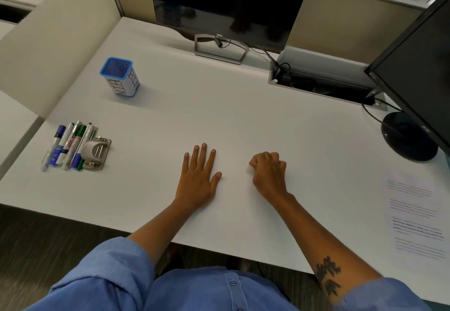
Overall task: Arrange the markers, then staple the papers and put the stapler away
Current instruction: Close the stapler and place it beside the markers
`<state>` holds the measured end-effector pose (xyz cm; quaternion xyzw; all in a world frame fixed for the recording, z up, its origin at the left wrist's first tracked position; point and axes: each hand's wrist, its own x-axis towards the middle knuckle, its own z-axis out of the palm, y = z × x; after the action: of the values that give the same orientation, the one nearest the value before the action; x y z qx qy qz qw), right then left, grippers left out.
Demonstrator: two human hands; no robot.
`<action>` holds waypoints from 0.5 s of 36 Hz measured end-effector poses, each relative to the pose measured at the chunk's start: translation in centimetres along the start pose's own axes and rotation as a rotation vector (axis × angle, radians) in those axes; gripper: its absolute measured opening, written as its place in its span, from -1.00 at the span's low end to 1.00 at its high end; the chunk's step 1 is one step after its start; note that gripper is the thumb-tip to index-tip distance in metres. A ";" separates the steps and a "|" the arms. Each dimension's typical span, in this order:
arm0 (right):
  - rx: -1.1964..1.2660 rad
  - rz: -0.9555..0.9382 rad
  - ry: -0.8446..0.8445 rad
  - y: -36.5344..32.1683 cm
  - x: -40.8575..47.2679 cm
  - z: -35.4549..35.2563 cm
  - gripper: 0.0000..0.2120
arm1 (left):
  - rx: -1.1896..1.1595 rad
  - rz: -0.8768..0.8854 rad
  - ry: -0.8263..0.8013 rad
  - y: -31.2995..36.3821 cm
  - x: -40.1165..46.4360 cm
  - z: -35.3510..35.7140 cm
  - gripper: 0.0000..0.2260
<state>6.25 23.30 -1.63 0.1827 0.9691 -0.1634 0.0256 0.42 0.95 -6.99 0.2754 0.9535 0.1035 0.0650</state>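
Both my hands are down on the white bench, near its front edge. My left hand lies flat, palm down, fingers straight and spread a little: that grip is wide open with nothing in it. My right hand sits just beside it at 3 o'clock, fingers curled under into a loose fist, knuckles up; that grip is closed and I see nothing held inside it.

Out at 9 o'clock from my left hand, well apart, the markers lie in a tight bundle side by side, blue, green and grey barrels pointing roughly toward 1 o'clock. The grey stapler lies touching the bundle's right side. At 11 o'clock, further back, the blue-rimmed bin stands upright, lettered "BIN" on its white sides, apart from the markers.

Over at 3 o'clock, by the bench's right edge, the papers lie flat, printed text showing. At 12 o'clock stands a dark monitor, and another monitor at 2 o'clock.
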 end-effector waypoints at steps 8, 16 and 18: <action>0.000 -0.024 0.032 -4.7 5.0 -2.5 -0.72 | -0.025 -0.005 -0.019 0.1 0.0 -0.4 -0.35; 0.028 -0.149 0.057 -13.0 10.5 -3.8 -0.82 | -0.095 -0.017 -0.058 0.2 0.0 -1.3 -0.36; 0.044 -0.196 0.076 -15.6 11.8 -4.1 -0.77 | -0.129 -0.017 -0.063 0.2 0.0 -1.6 -0.36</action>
<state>-10.31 15.00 5.71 0.0937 0.9788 -0.1794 -0.0311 0.25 0.83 -5.35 0.2656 0.9447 0.1552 0.1135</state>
